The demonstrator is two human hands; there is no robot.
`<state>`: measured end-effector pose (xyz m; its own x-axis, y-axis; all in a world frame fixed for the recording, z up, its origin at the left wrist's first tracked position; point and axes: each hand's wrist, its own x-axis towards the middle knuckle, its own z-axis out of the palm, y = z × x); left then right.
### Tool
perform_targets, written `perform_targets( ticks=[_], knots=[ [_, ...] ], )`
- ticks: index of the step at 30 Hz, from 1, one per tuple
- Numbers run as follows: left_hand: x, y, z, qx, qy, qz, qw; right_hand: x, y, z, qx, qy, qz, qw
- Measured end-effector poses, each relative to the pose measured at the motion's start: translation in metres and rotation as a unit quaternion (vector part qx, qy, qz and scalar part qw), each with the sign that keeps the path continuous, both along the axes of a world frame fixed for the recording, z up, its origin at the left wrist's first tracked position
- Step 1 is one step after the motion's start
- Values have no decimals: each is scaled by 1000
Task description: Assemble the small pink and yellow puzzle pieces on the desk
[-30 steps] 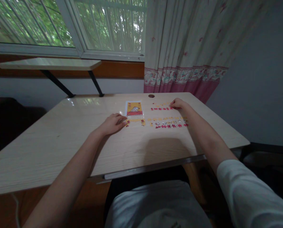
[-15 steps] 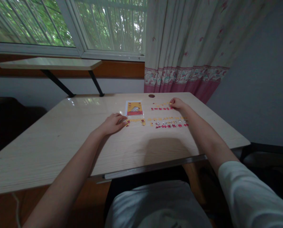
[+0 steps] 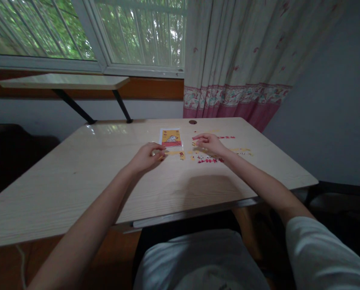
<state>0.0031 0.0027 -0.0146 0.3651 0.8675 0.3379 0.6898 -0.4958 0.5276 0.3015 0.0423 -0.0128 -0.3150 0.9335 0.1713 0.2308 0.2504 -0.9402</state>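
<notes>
My left hand point(image 3: 149, 158) is at the left end of a strip of joined yellow jigsaw puzzle pieces point(image 3: 176, 153). Its thumb and fingers are closed on a piece there, mostly hidden by the fingers. My right hand point(image 3: 209, 144) hovers over the loose pieces, a small yellow puzzle piece point(image 3: 193, 143) at its fingertips. Just above the strip lies a picture card point(image 3: 171, 138) with a white animal on yellow and red. Rows of loose pieces lie to the right: red ones point(image 3: 208, 160) in front, yellow ones point(image 3: 243, 151) behind, partly covered by my right hand and forearm.
The pale wooden desk point(image 3: 86, 173) carries a raised shelf point(image 3: 65, 80) on dark legs at the back left. A round cable hole point(image 3: 193, 122) sits near the back edge. Behind are a barred window and a patterned curtain point(image 3: 228, 64).
My right hand has moved left and nearer from the far row of yellow pieces, toward the strip. My left hand has shifted slightly right, covering the strip's left end.
</notes>
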Motion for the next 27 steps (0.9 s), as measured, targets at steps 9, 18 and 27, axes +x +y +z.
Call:
perform_targets(
  ticks=[9,18,27],
  knots=[
    [51,-24,-1,-74,-144,-19,987,-35,-36,1,-44,44,65,996],
    [55,-25,-2,-98,-153,-17,983,-44,-46,-6,3,67,63,996],
    [52,-19,-4,-114,-194,-18,974,-43,-49,-11,98,-21,29,995]
  ],
)
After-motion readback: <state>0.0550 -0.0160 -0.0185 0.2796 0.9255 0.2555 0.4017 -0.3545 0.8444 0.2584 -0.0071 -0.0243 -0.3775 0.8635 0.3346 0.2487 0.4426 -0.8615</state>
